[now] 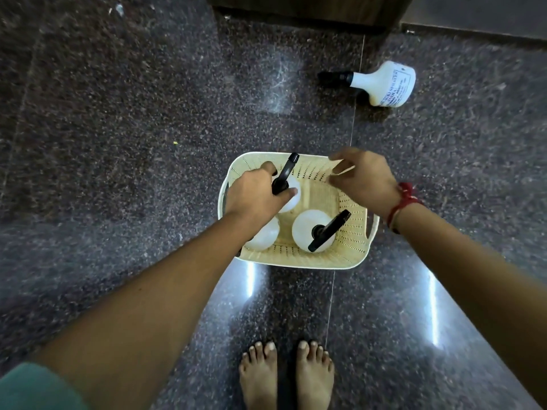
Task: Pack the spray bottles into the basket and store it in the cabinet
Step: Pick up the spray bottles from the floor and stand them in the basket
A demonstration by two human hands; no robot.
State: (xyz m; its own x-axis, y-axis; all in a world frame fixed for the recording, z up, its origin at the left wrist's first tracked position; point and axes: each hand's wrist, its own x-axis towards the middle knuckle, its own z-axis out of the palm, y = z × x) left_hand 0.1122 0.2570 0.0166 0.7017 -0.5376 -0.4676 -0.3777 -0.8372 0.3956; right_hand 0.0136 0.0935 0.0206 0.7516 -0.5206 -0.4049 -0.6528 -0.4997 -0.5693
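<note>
A cream perforated basket (353,247) stands on the dark granite floor just ahead of my feet. Three white spray bottles with black trigger heads stand upright inside it. My left hand (254,193) grips the black head of the far-left bottle (293,187). A second bottle (307,229) stands at the near right, and a third (266,236) is partly hidden under my left forearm. My right hand (362,179) hovers at the basket's far right rim, fingers apart, holding nothing. Another white spray bottle (384,84) lies on its side on the floor beyond the basket, to the right.
The base of a dark wooden cabinet (307,10) runs along the top edge. My bare feet (285,377) stand close behind the basket. A red thread band (405,199) circles my right wrist. A tile seam runs up the floor past the basket.
</note>
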